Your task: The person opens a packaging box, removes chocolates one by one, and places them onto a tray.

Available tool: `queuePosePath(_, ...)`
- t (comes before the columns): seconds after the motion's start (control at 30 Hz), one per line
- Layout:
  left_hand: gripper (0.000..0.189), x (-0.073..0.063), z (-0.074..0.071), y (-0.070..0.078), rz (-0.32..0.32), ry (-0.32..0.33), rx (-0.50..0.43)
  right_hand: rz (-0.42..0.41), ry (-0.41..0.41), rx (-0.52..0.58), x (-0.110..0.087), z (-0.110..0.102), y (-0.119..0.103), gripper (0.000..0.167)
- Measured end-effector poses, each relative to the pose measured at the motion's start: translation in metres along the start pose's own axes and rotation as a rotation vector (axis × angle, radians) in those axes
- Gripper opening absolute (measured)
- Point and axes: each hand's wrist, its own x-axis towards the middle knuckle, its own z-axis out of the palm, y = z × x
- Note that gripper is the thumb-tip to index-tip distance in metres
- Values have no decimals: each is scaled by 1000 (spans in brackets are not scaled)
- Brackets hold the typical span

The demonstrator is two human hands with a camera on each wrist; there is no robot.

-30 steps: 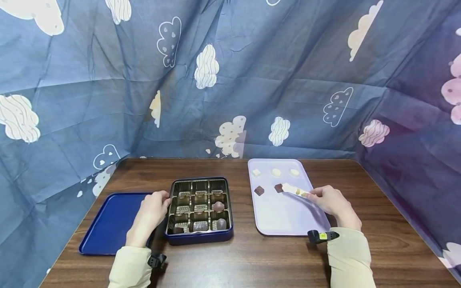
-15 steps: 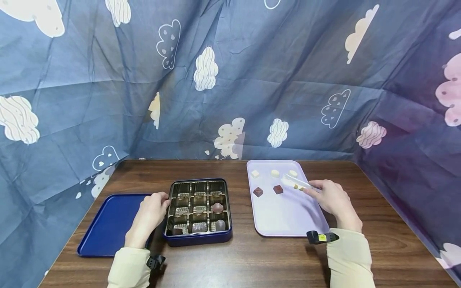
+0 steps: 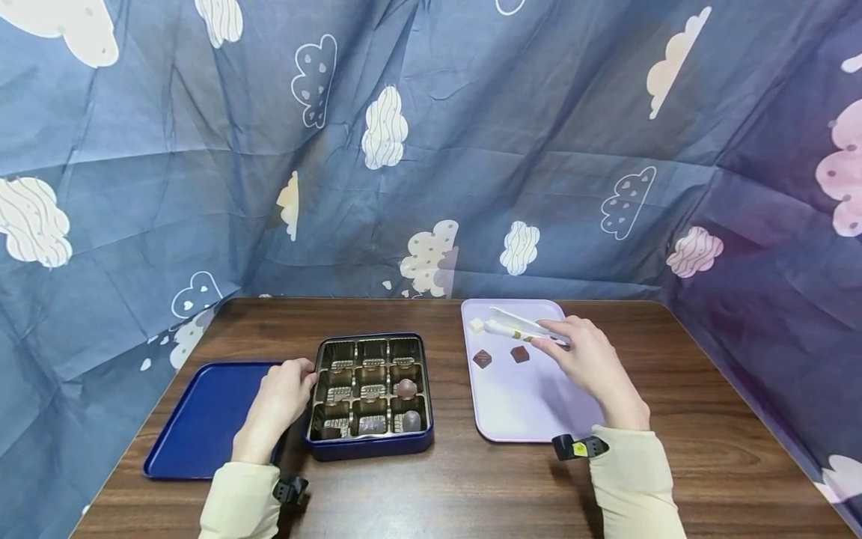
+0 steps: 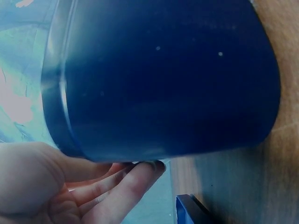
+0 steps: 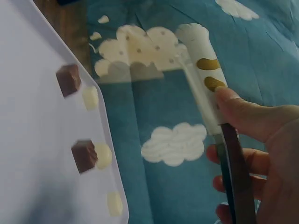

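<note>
The left hand (image 3: 279, 400) rests its fingers against the left wall of a dark blue square tin (image 3: 369, 449), seen close up in the left wrist view. A gold divided insert in the tin bears chocolates in some compartments, including a round brown chocolate (image 3: 406, 388) and a round dark chocolate (image 3: 411, 421). My right hand (image 3: 587, 359) grips a pair of white paw-tipped tongs (image 5: 201, 51) with golden-brown stripes. Their tips hang over the far part of a lilac tray (image 3: 525, 412), with nothing visible between them. Dark chocolates (image 3: 520, 354) and white chocolates (image 5: 103, 155) lie on this tray.
A flat blue lid (image 3: 209, 419) lies on the wooden table (image 3: 471, 494) left of the tin. Behind the table hangs a blue cloth (image 3: 458, 165) with cloud prints. The lilac tray stands right of the tin.
My right hand and the tongs have lifted from beside a dark chocolate and moved left and up toward the tray's far-left corner. The left hand stays at the tin.
</note>
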Motion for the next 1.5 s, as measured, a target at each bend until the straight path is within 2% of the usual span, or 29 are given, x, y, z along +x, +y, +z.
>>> queuePosePath(0.33, 18, 2, 0, 4, 13, -5, -2, -143, 37, -4, 6, 15, -34, 35)
queuePosePath(0.53, 21, -1, 1, -1, -8, -12, -7, -245, -5, 27, 15, 30, -69, 36)
queuePosePath(0.7, 21, -1, 3, -3, -4, -10, -19, -301, -41, -20, 18, 42, -83, 36)
queuePosePath(1.0, 19, 0, 1, -1, -1, 0, -10, -452, -107, -196, 27, 50, -92, 30)
queuePosePath(1.13, 19, -1, 0, -1, 0, 2, -8, -542, -88, -278, 34, 51, -96, 24)
queuePosePath(1.27, 20, 0, 0, 0, -2, -1, -8, -572, -96, -353, 43, 44, -105, 25)
queuePosePath(1.5, 22, 0, 2, -2, -15, 5, -8, -646, -192, -565, 57, 42, -130, 15)
